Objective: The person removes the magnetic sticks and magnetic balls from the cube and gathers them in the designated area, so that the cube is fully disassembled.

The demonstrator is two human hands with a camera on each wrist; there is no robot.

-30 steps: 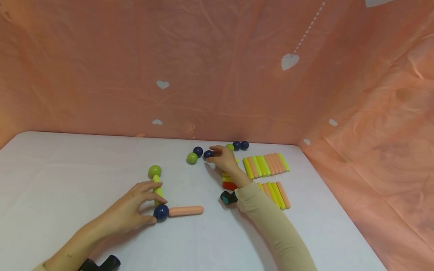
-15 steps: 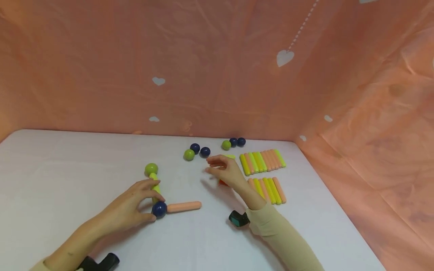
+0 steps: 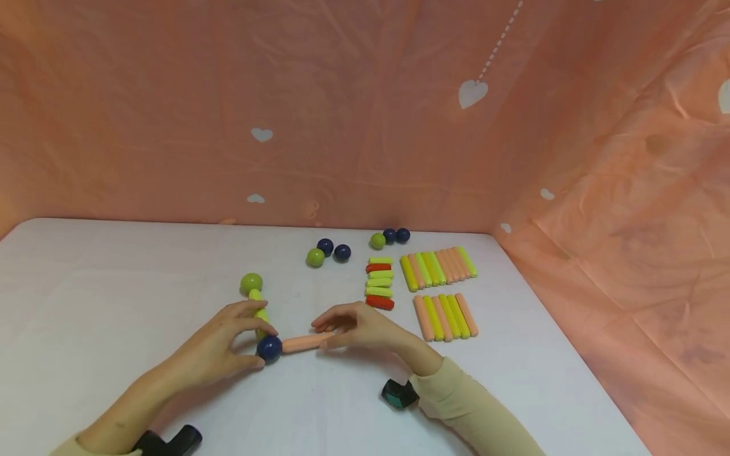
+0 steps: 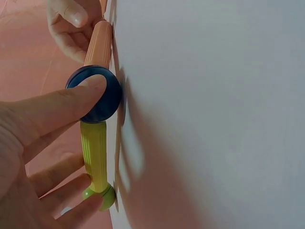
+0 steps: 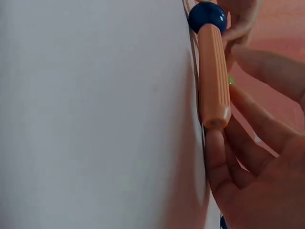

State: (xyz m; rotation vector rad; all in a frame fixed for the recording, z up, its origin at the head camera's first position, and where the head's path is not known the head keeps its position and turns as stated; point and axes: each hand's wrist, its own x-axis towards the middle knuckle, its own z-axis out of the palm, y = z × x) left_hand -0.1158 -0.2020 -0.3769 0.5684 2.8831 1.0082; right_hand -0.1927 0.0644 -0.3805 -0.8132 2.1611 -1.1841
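My left hand point(image 3: 224, 348) holds a dark blue ball point(image 3: 269, 348), its thumb pressed on the ball in the left wrist view. Joined to that ball are a ribbed yellow-green stick point(image 4: 94, 157), partly hidden by the fingers, and a ribbed peach stick point(image 5: 214, 76) pointing right. A green ball point(image 3: 251, 284) caps the far end of the yellow-green stick. My right hand point(image 3: 367, 326) is at the peach stick's free end with fingers loosely bent around it. In the right wrist view a fingertip meets that end, while another digit stands apart from the stick.
Loose blue and green balls point(image 3: 325, 247) lie at the back centre, with another small group point(image 3: 390, 236) to their right. Short red and yellow-green sticks point(image 3: 379, 284) form a column. Two rows of longer sticks point(image 3: 438, 269) lie farther right. An orange cloth point(image 3: 342, 114) hangs behind.
My right hand has come back from the loose balls, over the short sticks, to the peach stick's free end, carrying nothing visible. My left hand has stayed on the blue ball.
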